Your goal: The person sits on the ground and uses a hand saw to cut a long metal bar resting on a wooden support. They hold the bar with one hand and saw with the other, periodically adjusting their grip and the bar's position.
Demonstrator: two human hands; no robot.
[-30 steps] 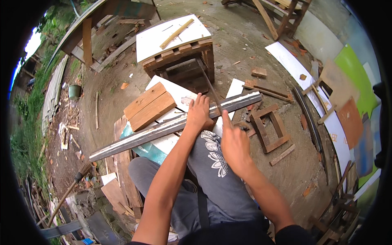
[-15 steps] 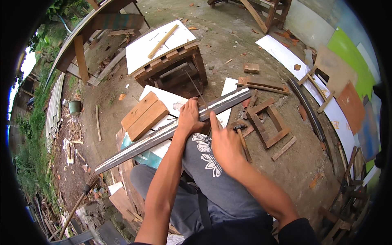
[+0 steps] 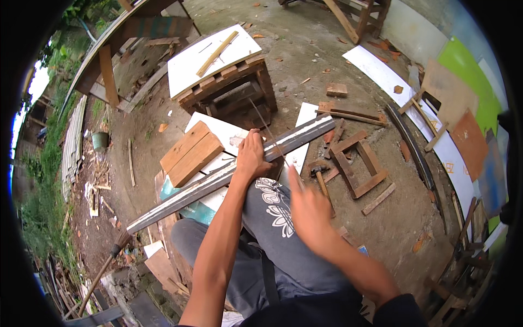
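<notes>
A long dark wooden beam [image 3: 188, 197] with a white-streaked top lies slantwise before my knees, its right end raised toward the far side. My left hand [image 3: 251, 156] is closed over its middle, pressing it near the cut. In my right hand [image 3: 310, 210], slightly smeared by motion, is a handsaw [image 3: 267, 126]; its handle is hidden by the fingers. The thin blade, seen nearly edge-on, crosses the beam just right of my left hand. Beneath the beam lie white boards [image 3: 210, 129] and a brown wooden block [image 3: 190, 153].
A low wooden stand [image 3: 266, 87] with a white top is ahead, holding a wood strip [image 3: 218, 53]. At right lie a hammer [image 3: 321, 180], a rectangular wooden frame [image 3: 376, 182] and a long white panel [image 3: 376, 68]. A broom [image 3: 111, 256] stands at lower left.
My right hand has drawn back toward me and slightly right, pulling the saw along the cut. My left hand and the beam have stayed in place.
</notes>
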